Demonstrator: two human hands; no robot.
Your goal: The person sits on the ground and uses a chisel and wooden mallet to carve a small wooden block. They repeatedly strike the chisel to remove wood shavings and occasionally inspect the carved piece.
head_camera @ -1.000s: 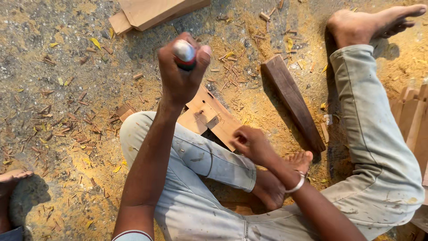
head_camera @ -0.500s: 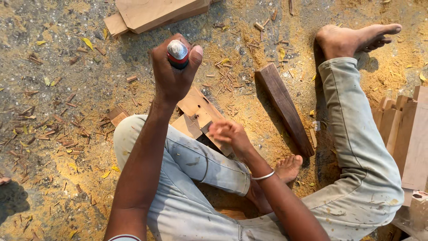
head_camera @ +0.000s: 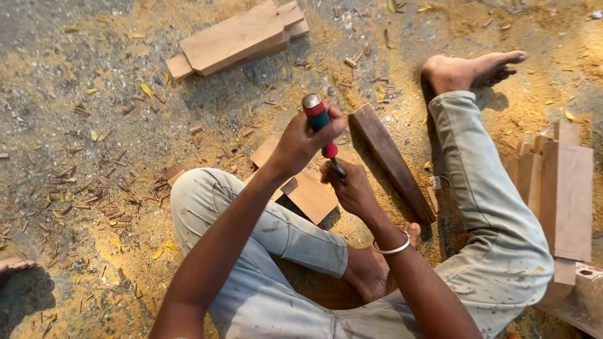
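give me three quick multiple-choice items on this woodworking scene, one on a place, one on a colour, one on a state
1. Where does the dark wooden piece lie?
A. on the pale board at top
B. on the ground between the worked board and the outstretched leg
C. across the lap

2. What colour is the tool handle in the left hand?
A. blue
B. yellow
C. red with a grey end

3. How is the right hand?
A. closed around a thin dark tool over the small board
B. flat on the ground
C. raised overhead

Answers: 1 B, it lies on sawdust beside the leg; 2 C, red shows above the fist; 3 A, fingers wrap the shaft.
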